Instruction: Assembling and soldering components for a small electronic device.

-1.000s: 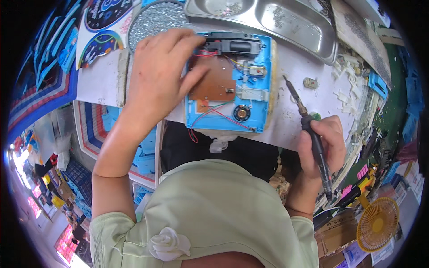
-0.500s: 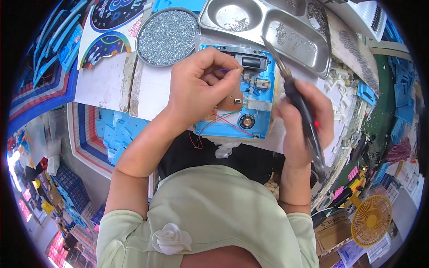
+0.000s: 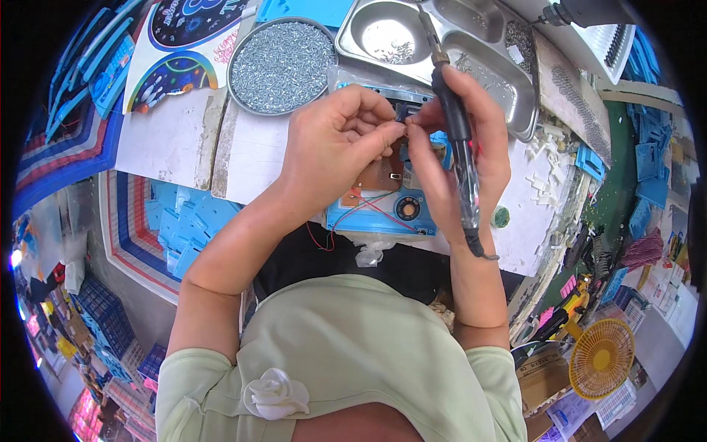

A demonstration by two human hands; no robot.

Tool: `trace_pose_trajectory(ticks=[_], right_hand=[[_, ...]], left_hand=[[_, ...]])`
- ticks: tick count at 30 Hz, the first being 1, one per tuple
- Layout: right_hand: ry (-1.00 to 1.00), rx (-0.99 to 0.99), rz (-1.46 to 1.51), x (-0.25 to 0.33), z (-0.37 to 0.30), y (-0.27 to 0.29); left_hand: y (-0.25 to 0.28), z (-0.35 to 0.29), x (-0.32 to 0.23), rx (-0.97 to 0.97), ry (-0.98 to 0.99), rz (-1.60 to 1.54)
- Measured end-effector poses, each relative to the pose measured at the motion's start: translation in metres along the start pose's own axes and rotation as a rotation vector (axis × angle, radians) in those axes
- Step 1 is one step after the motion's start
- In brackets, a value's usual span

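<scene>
My right hand grips a black-handled soldering iron, its metal tip raised toward the far side, away from the work. Right thumb and forefinger meet the fingertips of my left hand, which is closed in a pinch on what looks like a thin wire, mostly hidden. Both hands are over an open light-blue plastic housing. Inside it are a brown circuit board, a small round speaker and red and green wires. One red wire loops over the near left edge. My hands cover the far part.
A round tin of small metal pins and a steel compartment tray stand behind the housing. White plastic bits lie to the right, near a small green round item. Blue plastic pieces fill a bin at left.
My right hand has moved left and away from me, bringing its fingertips to my left hand's. The soldering iron has swung more upright. The left hand stays in its pinch.
</scene>
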State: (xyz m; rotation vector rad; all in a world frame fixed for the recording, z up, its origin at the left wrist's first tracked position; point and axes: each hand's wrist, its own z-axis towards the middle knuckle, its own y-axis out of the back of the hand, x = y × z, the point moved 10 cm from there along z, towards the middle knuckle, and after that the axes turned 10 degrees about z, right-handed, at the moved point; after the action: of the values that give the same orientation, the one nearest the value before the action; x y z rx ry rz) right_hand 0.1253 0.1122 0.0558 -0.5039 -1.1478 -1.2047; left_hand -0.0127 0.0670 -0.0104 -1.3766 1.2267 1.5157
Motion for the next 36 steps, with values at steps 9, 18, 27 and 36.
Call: trace_pose_trajectory(ticks=[9,18,27,36], right_hand=[[0.113,-0.095,0.225,-0.006,-0.006,0.023],[-0.017,0.006,0.04,-0.006,-0.007,0.008],[0.077,-0.048,-0.153,-0.001,-0.023,0.031],[0.089,-0.06,-0.013,-0.001,-0.052,0.087]], left_hand=[[-0.004,-0.008,-0.038,0.012,-0.341,0.433],[-0.002,-0.003,-0.031,0.042,-0.322,0.365],[-0.008,-0.004,-0.037,0.054,-0.358,0.569],[-0.012,0.007,-0.038,0.091,-0.294,0.689]])
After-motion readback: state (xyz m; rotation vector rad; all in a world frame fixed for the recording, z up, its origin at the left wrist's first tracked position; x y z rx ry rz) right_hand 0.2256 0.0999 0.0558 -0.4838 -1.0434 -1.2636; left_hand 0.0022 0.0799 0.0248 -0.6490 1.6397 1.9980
